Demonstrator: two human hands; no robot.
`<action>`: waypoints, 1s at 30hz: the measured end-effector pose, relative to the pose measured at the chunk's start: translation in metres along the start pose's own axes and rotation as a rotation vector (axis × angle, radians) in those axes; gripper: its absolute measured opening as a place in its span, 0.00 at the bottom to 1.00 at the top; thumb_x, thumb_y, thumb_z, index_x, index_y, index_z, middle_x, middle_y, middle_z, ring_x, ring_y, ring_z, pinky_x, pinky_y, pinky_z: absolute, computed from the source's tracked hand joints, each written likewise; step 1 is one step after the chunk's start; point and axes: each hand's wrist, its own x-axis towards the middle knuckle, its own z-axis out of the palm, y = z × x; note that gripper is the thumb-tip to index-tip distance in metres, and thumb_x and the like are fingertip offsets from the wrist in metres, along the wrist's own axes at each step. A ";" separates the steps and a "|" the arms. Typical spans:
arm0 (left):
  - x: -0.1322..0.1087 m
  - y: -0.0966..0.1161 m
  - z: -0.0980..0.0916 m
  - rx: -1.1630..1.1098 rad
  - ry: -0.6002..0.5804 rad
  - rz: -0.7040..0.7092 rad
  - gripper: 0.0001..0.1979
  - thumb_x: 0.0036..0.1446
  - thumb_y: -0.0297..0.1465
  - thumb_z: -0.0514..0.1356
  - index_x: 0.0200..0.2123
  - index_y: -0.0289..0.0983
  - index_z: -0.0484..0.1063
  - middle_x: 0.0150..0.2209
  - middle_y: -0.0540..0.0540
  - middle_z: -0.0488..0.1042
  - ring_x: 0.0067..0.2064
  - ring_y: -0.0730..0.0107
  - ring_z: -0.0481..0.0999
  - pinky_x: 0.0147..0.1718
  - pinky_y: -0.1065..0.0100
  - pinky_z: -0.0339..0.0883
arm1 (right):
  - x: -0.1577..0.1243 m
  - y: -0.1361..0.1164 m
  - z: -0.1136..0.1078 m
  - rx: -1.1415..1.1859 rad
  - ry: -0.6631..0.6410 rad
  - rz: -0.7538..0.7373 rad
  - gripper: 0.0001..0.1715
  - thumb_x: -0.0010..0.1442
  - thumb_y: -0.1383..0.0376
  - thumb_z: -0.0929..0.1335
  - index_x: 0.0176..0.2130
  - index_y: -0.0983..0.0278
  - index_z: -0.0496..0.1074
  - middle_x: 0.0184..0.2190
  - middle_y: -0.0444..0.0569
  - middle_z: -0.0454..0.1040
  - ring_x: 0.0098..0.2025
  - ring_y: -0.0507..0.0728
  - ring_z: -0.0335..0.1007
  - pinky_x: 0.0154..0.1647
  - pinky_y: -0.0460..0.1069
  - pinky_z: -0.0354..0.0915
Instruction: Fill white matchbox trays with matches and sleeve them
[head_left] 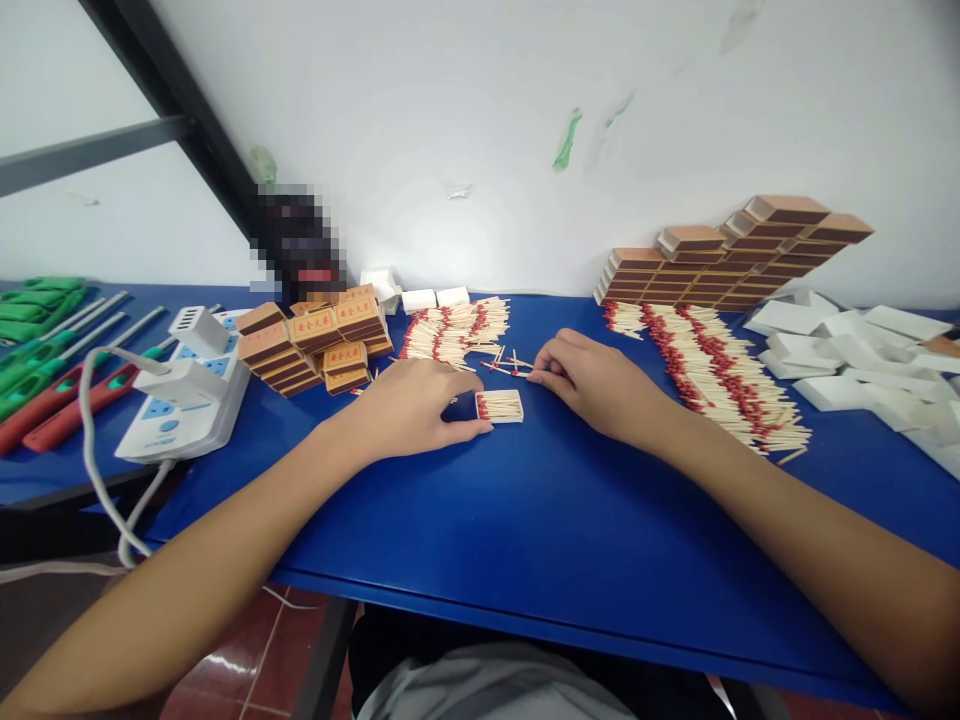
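Note:
A small white matchbox tray (501, 405), filled with red-tipped matches, lies on the blue table (525, 520). My left hand (409, 405) rests curled beside it, thumb against the tray's left end, steadying it. My right hand (592, 380) lies just to the tray's right, its fingertips pinched on a few loose matches (510, 365) scattered on the table. A pile of matches (454, 330) lies behind my hands.
A long heap of matches (720, 375) and empty white trays (847, 360) lie at right, below stacked brown sleeves (735, 255) against the wall. Orange matchboxes (319, 340), a white power strip (187, 395) and red and green tools (45, 370) lie at left.

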 end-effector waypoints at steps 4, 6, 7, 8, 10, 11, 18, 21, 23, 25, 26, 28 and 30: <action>-0.001 -0.001 0.000 0.007 0.003 -0.007 0.16 0.65 0.44 0.64 0.46 0.39 0.80 0.29 0.49 0.78 0.28 0.68 0.74 0.29 0.67 0.55 | -0.001 -0.007 -0.005 0.018 -0.005 -0.002 0.09 0.72 0.60 0.65 0.41 0.61 0.71 0.41 0.51 0.72 0.33 0.57 0.67 0.35 0.53 0.61; -0.002 -0.001 -0.001 0.007 0.002 -0.010 0.16 0.65 0.44 0.64 0.47 0.39 0.80 0.29 0.49 0.78 0.29 0.67 0.74 0.29 0.67 0.55 | -0.003 -0.015 -0.008 0.061 0.001 -0.017 0.09 0.73 0.60 0.64 0.41 0.61 0.71 0.41 0.51 0.72 0.34 0.57 0.68 0.35 0.52 0.61; -0.002 -0.001 0.000 0.006 0.001 -0.011 0.16 0.65 0.44 0.64 0.47 0.39 0.80 0.29 0.49 0.78 0.29 0.67 0.74 0.29 0.67 0.55 | -0.004 -0.020 -0.009 0.080 -0.001 -0.027 0.09 0.73 0.60 0.64 0.41 0.60 0.70 0.41 0.51 0.72 0.34 0.57 0.68 0.35 0.52 0.61; -0.002 -0.001 0.000 0.005 0.000 -0.010 0.17 0.65 0.44 0.64 0.48 0.39 0.80 0.29 0.49 0.78 0.29 0.67 0.74 0.29 0.66 0.55 | -0.005 -0.025 -0.010 0.093 -0.005 -0.038 0.09 0.73 0.60 0.64 0.41 0.60 0.70 0.41 0.50 0.72 0.34 0.57 0.69 0.35 0.52 0.61; -0.002 -0.001 0.000 0.005 0.000 -0.010 0.17 0.64 0.44 0.64 0.48 0.39 0.80 0.29 0.49 0.78 0.29 0.67 0.74 0.29 0.66 0.55 | -0.007 -0.035 -0.009 0.096 -0.014 -0.062 0.09 0.73 0.60 0.64 0.41 0.60 0.70 0.41 0.50 0.72 0.34 0.57 0.69 0.35 0.51 0.61; -0.002 -0.001 0.000 0.004 0.000 -0.009 0.17 0.64 0.44 0.64 0.48 0.39 0.80 0.29 0.49 0.78 0.29 0.67 0.74 0.29 0.66 0.55 | -0.008 -0.040 -0.007 0.087 -0.017 -0.075 0.09 0.73 0.60 0.64 0.41 0.61 0.70 0.41 0.50 0.72 0.34 0.56 0.69 0.34 0.51 0.61; -0.002 0.000 0.000 0.011 0.010 -0.002 0.17 0.64 0.45 0.64 0.47 0.39 0.80 0.28 0.50 0.77 0.29 0.67 0.75 0.28 0.66 0.55 | -0.012 -0.048 -0.002 0.028 -0.025 -0.121 0.07 0.73 0.62 0.64 0.41 0.61 0.70 0.41 0.50 0.72 0.32 0.55 0.68 0.32 0.51 0.59; -0.002 0.001 0.000 0.014 0.015 -0.004 0.17 0.64 0.45 0.64 0.47 0.39 0.80 0.28 0.50 0.77 0.29 0.67 0.75 0.28 0.66 0.55 | -0.008 -0.039 -0.003 0.095 0.072 -0.065 0.10 0.73 0.60 0.65 0.41 0.61 0.73 0.39 0.49 0.73 0.33 0.55 0.68 0.34 0.51 0.60; -0.002 0.001 -0.001 0.015 0.015 0.001 0.17 0.64 0.45 0.65 0.48 0.39 0.80 0.28 0.50 0.77 0.29 0.67 0.75 0.29 0.66 0.55 | -0.003 -0.033 -0.001 0.131 0.142 -0.003 0.12 0.71 0.58 0.66 0.39 0.61 0.75 0.35 0.49 0.73 0.32 0.56 0.68 0.34 0.51 0.60; -0.002 0.002 -0.001 0.016 0.012 0.010 0.17 0.64 0.45 0.65 0.47 0.39 0.80 0.29 0.50 0.78 0.30 0.67 0.76 0.28 0.67 0.56 | 0.002 -0.028 0.002 0.168 0.160 0.054 0.12 0.68 0.56 0.69 0.37 0.61 0.76 0.33 0.48 0.72 0.31 0.55 0.67 0.32 0.51 0.60; -0.002 0.002 -0.001 0.015 0.011 0.013 0.17 0.64 0.45 0.65 0.47 0.39 0.80 0.29 0.50 0.78 0.30 0.67 0.76 0.28 0.67 0.56 | 0.004 -0.026 0.004 0.185 0.148 0.076 0.13 0.67 0.55 0.71 0.36 0.61 0.77 0.32 0.48 0.72 0.31 0.55 0.66 0.32 0.51 0.59; -0.002 0.001 0.000 0.011 0.009 0.015 0.16 0.64 0.45 0.64 0.46 0.39 0.80 0.29 0.50 0.78 0.29 0.68 0.76 0.28 0.67 0.55 | 0.008 -0.025 0.008 0.205 0.114 0.113 0.13 0.63 0.54 0.73 0.35 0.61 0.78 0.32 0.47 0.73 0.31 0.55 0.66 0.32 0.51 0.59; -0.002 0.001 0.000 0.009 0.005 0.009 0.16 0.64 0.45 0.64 0.46 0.39 0.80 0.29 0.50 0.78 0.29 0.68 0.75 0.27 0.67 0.55 | 0.011 -0.026 0.010 0.206 0.084 0.135 0.12 0.62 0.55 0.75 0.34 0.60 0.79 0.33 0.47 0.74 0.32 0.55 0.67 0.33 0.51 0.59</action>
